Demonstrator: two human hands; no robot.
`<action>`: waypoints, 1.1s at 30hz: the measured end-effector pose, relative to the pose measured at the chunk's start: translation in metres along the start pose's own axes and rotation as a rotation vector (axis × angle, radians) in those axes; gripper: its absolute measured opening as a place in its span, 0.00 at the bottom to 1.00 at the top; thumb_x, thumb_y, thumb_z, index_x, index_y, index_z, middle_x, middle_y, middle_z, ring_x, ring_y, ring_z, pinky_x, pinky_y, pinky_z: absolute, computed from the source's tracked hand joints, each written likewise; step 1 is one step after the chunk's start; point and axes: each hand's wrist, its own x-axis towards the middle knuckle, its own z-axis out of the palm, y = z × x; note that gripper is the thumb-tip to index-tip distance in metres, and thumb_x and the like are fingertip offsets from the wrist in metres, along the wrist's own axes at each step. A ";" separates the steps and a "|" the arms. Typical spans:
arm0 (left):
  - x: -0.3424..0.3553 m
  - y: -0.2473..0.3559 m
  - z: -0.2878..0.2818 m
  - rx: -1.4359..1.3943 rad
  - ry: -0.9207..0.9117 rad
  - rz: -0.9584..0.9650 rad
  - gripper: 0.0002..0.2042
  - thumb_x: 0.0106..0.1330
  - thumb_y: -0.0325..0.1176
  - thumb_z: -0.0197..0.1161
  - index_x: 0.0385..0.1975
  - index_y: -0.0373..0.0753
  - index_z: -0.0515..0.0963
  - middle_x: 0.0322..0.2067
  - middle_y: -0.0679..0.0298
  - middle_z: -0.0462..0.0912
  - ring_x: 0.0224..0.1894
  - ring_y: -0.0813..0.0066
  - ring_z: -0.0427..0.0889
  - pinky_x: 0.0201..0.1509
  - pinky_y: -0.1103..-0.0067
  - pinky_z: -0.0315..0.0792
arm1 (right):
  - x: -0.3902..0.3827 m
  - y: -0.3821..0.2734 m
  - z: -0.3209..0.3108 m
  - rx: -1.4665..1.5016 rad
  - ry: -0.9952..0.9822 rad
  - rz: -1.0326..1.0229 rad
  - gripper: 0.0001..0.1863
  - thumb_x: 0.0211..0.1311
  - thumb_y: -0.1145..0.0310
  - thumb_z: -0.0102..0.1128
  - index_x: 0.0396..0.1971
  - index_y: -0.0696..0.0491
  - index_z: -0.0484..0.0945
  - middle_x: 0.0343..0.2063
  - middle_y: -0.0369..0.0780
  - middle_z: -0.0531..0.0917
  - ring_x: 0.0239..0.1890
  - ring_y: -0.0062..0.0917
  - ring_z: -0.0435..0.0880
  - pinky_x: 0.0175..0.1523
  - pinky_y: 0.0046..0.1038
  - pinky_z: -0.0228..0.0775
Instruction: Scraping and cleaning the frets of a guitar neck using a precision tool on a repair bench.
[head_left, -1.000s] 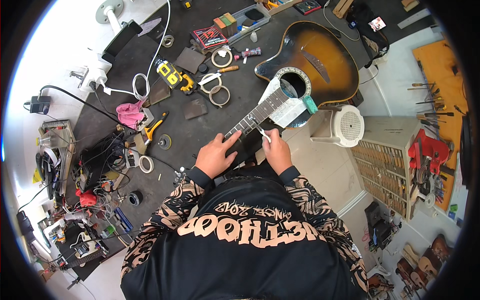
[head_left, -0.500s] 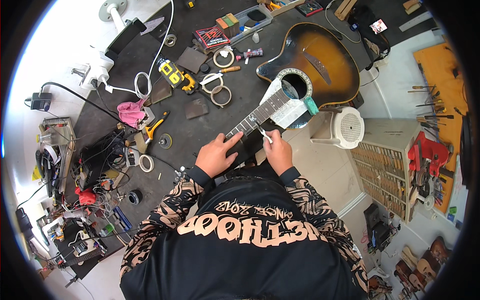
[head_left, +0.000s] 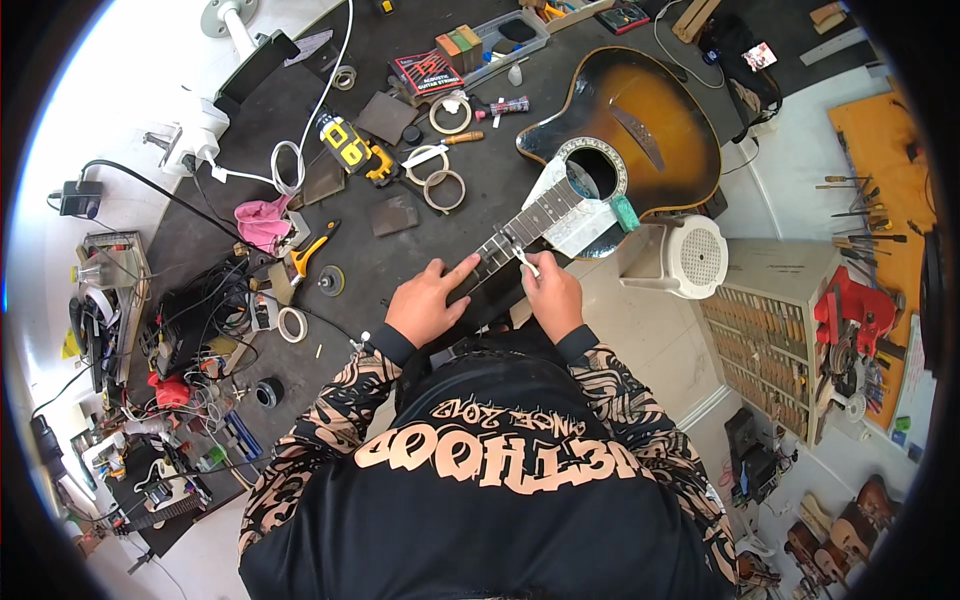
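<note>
The right hand's [head_left: 554, 300] fingers pinch a tool [head_left: 524, 258], its head at the neck [head_left: 545, 211]. The left hand [head_left: 422, 303], nearer, touches the neck, index and thumb apart; whether they grip, I cannot tell. Just ahead of both, the neck slants up-right to the guitar's body [head_left: 640, 105] on the counter [head_left: 450, 222]. Since the earlier frame, the left index has shifted slightly leftward.
</note>
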 end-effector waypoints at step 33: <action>0.005 -0.005 -0.007 0.016 0.003 -0.037 0.41 0.74 0.45 0.76 0.87 0.68 0.69 0.50 0.53 0.83 0.46 0.46 0.92 0.51 0.57 0.87 | 0.014 -0.012 0.000 -0.039 -0.066 0.017 0.11 0.79 0.66 0.71 0.54 0.53 0.83 0.34 0.49 0.94 0.37 0.52 0.94 0.42 0.52 0.83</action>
